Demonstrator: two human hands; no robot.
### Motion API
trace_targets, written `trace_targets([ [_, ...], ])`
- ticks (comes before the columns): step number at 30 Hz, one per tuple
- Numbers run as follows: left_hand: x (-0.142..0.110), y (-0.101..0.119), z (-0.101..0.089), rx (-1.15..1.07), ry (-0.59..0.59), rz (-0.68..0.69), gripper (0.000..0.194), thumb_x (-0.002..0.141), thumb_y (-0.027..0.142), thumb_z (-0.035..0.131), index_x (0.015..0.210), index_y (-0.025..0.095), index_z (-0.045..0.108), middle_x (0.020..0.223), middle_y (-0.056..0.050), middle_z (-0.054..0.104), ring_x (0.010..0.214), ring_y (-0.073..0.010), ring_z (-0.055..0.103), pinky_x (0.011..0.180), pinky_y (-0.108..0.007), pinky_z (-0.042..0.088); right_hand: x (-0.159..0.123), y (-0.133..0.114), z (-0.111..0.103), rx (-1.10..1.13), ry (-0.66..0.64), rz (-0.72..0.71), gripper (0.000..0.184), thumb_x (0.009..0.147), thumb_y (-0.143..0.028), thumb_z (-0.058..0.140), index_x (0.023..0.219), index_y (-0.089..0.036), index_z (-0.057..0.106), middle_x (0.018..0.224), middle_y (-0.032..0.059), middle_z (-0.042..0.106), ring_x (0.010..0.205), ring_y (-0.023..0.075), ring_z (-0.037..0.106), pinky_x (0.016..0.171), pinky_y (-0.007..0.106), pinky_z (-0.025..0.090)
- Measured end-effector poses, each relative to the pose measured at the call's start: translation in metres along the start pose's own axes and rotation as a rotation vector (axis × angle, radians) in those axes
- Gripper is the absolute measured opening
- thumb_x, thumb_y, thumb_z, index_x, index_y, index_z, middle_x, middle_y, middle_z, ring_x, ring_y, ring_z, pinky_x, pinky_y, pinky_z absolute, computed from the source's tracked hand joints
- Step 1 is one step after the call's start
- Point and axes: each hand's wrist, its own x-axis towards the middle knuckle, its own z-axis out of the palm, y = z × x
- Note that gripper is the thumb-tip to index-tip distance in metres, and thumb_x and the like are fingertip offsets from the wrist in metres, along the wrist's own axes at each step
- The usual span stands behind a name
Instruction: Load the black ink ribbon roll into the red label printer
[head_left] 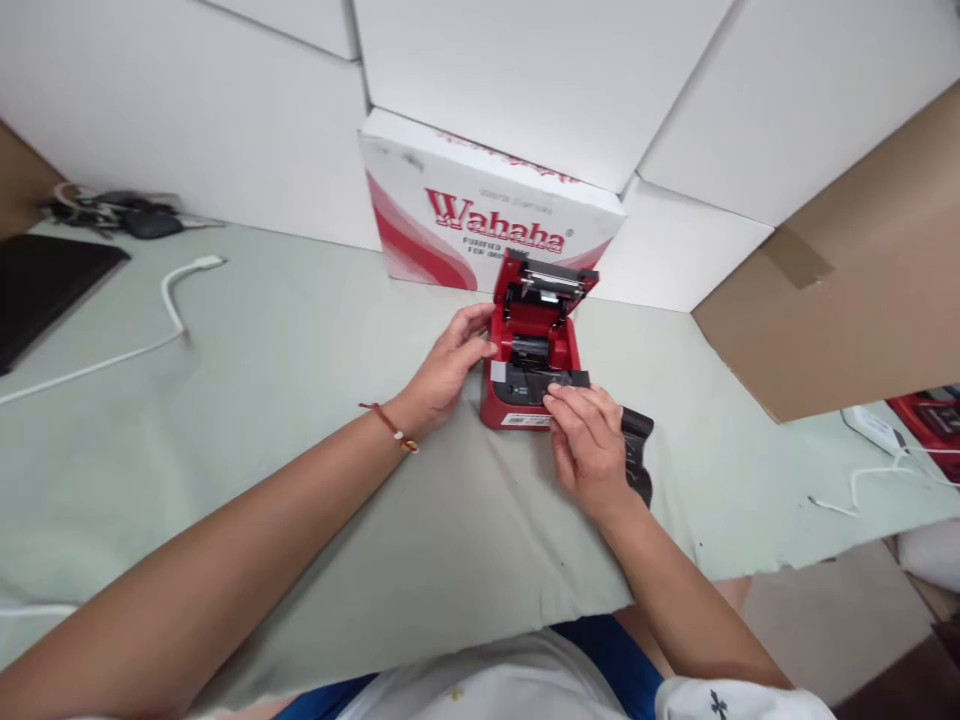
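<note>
A small red thermal printer (491,400) sits on the cloth with its lid (551,280) raised. Inside its bay lies a dark cylindrical part (529,349). My left hand (454,365) grips the printer's left wall, the thumb over the upper edge and the fingers behind. At the black front panel (521,387), my right hand (589,435) has its fingertips pinched together over the right part. Whether something thin is between those fingertips I cannot make out. A curved black plastic piece (637,450) lies just right of my right hand, partly hidden by it.
Behind the printer stands a white and red carton (480,225) against white boxes (510,80). A large brown cardboard box (847,260) is at the right. White cables (176,300) and a black flat object (52,295) lie left. Another red device (930,420) is at the far right edge.
</note>
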Motion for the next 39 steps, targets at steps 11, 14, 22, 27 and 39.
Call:
trace_targets([
  [11,0.060,0.055,0.023,0.098,0.073,0.125,0.028,0.104,0.045,0.056,0.101,0.028,0.078,0.123,-0.006,0.081,0.130,-0.0288,0.070,0.123,-0.052,0.049,-0.003,-0.001,-0.004,0.122,-0.036,0.063,0.058,0.102,-0.003,0.054,0.155,-0.024,0.060,0.144,0.0110,0.076,0.135,0.0254,0.067,0.124,0.051,0.048],
  [14,0.042,0.051,0.016,0.181,0.013,0.226,0.037,0.106,0.054,0.056,0.107,0.028,0.082,0.121,-0.006,0.082,0.126,-0.0295,0.072,0.122,-0.054,0.051,-0.002,-0.002,-0.007,0.146,-0.041,0.063,0.058,0.101,-0.003,0.053,0.156,-0.022,0.060,0.144,0.0118,0.076,0.136,0.0259,0.067,0.123,0.051,0.050],
  [22,-0.008,0.020,-0.015,0.420,-0.182,0.499,0.052,0.117,0.051,0.040,0.111,0.031,0.088,0.124,-0.004,0.086,0.133,-0.0275,0.074,0.128,-0.054,0.049,-0.001,-0.008,-0.013,0.183,-0.055,0.109,0.064,0.100,-0.002,0.053,0.160,-0.023,0.056,0.144,0.0111,0.076,0.138,0.0261,0.065,0.123,0.052,0.052],
  [27,-0.007,0.008,-0.013,0.457,-0.128,0.635,0.043,0.116,0.044,0.047,0.108,0.032,0.088,0.117,-0.005,0.087,0.122,-0.0258,0.078,0.116,-0.053,0.057,-0.002,-0.007,-0.013,0.214,-0.088,0.123,0.064,0.101,-0.002,0.056,0.161,-0.024,0.055,0.144,0.0117,0.076,0.138,0.0276,0.064,0.121,0.055,0.053],
  [39,0.004,0.011,-0.029,0.477,-0.363,0.504,0.037,0.097,0.054,0.077,0.127,0.033,0.081,0.150,-0.008,0.072,0.159,-0.0350,0.049,0.136,-0.061,0.034,0.002,-0.006,-0.016,0.198,-0.073,0.096,0.060,0.102,-0.001,0.057,0.157,-0.024,0.058,0.143,0.0125,0.075,0.138,0.0282,0.064,0.117,0.053,0.056],
])
